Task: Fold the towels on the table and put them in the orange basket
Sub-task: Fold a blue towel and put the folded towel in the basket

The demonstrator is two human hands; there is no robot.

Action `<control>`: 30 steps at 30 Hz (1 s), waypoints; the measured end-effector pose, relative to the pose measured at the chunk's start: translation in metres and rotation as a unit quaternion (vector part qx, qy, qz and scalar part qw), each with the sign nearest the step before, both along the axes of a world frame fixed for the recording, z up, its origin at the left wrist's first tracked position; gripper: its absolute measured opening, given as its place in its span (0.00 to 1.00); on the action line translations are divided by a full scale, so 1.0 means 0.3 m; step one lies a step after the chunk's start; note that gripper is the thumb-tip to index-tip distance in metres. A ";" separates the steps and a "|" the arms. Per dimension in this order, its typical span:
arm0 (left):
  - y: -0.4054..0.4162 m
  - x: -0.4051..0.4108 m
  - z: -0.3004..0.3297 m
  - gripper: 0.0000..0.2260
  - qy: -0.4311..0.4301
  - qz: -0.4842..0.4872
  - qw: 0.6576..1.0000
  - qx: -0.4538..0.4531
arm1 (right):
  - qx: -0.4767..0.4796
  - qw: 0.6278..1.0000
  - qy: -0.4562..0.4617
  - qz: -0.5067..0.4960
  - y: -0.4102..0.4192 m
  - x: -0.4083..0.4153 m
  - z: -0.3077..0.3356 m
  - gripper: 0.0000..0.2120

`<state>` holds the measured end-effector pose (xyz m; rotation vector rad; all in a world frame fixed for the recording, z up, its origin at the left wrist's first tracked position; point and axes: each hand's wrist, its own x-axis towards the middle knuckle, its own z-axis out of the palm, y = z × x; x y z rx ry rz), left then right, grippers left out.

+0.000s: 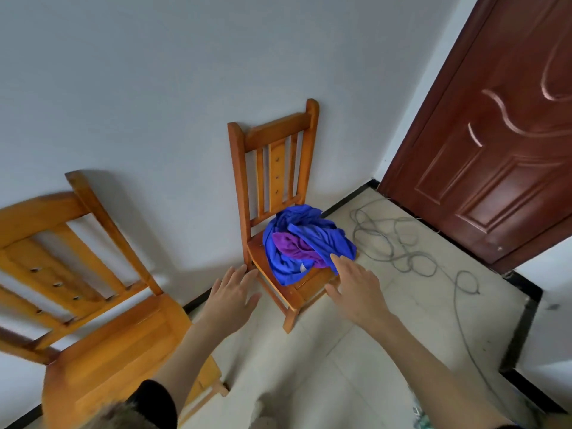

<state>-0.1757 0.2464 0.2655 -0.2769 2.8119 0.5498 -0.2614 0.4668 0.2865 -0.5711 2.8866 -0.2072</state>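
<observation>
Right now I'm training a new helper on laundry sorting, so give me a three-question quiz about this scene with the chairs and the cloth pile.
1. True or false: the blue towels lie on the seat of the far chair.
2. What colour is the cloth bundled among the blue ones? A) green B) purple C) white
3. Which hand has fingertips at the pile's edge?

Key:
1. True; the near chair seat is bare.
2. B, the purple towel.
3. The right hand; the left hand is spread open beside the chair's front corner, apart from the cloth. Neither grips anything yet.
</observation>
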 end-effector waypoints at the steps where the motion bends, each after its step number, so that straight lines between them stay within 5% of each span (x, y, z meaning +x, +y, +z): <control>1: -0.010 -0.066 -0.014 0.24 -0.006 -0.006 1.000 -0.001 | -0.004 1.000 -0.005 -0.006 -0.006 -0.057 -0.017 0.29; 8: 0.021 -0.409 -0.171 0.25 -0.071 -0.064 0.995 0.010 | -0.005 0.999 -0.051 0.009 0.006 -0.391 -0.186 0.24; 19: 0.107 -0.954 -0.514 0.22 -0.138 -0.021 0.990 -0.010 | -0.025 0.986 -0.166 0.025 0.004 -0.983 -0.548 0.22; 30: 0.116 -1.338 -0.842 0.28 -0.205 -0.104 0.970 -0.078 | -0.023 0.963 -0.266 0.042 -0.103 -1.254 -0.943 0.20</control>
